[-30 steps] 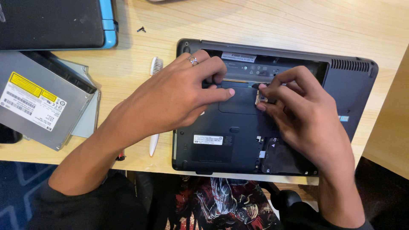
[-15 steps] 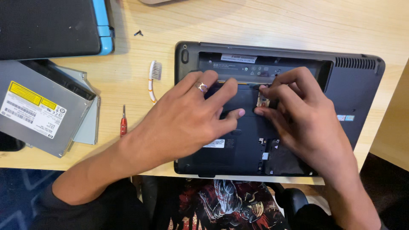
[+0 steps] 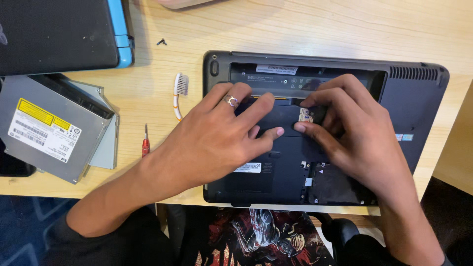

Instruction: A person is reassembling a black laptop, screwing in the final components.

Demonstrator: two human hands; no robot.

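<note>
A black laptop (image 3: 419,98) lies upside down on the wooden table, its battery bay open along the far edge. My left hand (image 3: 217,143), with a ring on one finger, rests flat with spread fingers on a black cover panel (image 3: 281,118) in the middle of the base. My right hand (image 3: 350,133) pinches the right end of that panel between thumb and fingers, beside a small pale sticker (image 3: 305,116). The two hands hide most of the panel and the bay under it.
Two grey optical drives (image 3: 49,128) are stacked at the left, below a dark laptop with a blue edge (image 3: 59,34). A white toothbrush (image 3: 179,93), a small red screwdriver (image 3: 145,143) and a loose black screw (image 3: 161,42) lie between them and the open laptop.
My left hand has slid further onto the panel with its fingers stretched out. My forearm moved off the red screwdriver, which now shows. The right hand stays at the panel's right end.
</note>
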